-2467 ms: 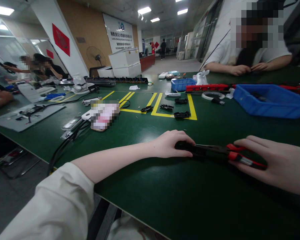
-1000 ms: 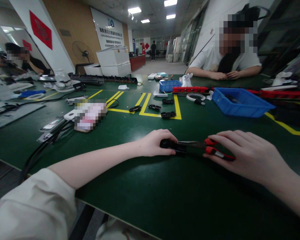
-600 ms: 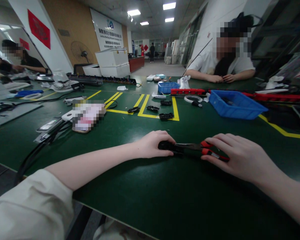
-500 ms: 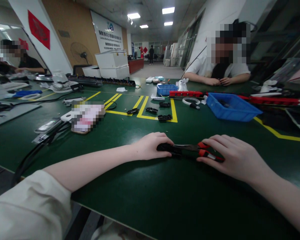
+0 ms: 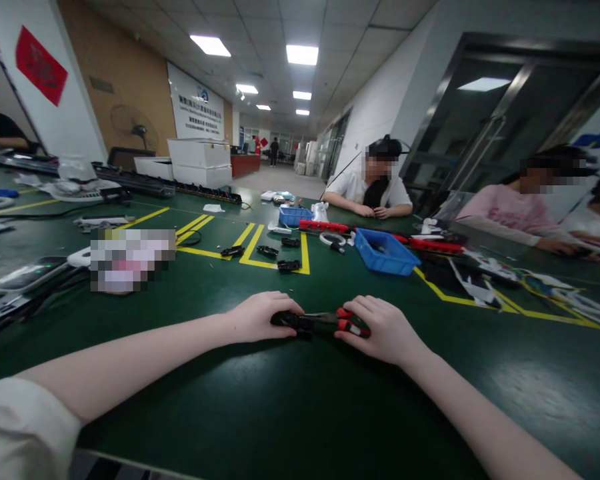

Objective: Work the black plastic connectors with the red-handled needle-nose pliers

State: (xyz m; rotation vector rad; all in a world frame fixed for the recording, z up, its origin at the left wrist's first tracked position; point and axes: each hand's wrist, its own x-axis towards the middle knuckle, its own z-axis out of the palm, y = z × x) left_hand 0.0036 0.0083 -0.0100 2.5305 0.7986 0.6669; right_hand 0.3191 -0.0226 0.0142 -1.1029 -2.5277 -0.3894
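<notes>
My left hand [image 5: 263, 317] is closed around a small black plastic part [image 5: 304, 325], low over the green table, with the fingers covering its left end. From the right, needle-nose pliers [image 5: 353, 327] with red and black handles reach toward this part, their jaws at its upper right side. Whether the jaws grip it is too small to tell. My right hand [image 5: 385, 331] is wrapped round the plier handles. Beyond my hands, several similar black parts [image 5: 289, 265] lie in and beside a yellow-taped rectangle [image 5: 306, 257].
A blue tray [image 5: 393, 264] stands to the right, a smaller blue tray [image 5: 294, 217] farther back. Red strips [image 5: 325, 227] lie between them. A blurred-out phone-like object [image 5: 133, 263] and black cables [image 5: 35, 293] are on the left. Co-workers sit across the table and at right.
The view has turned right and upward, so more people and table show at right. Both hands keep their hold on the black part and the pliers.
</notes>
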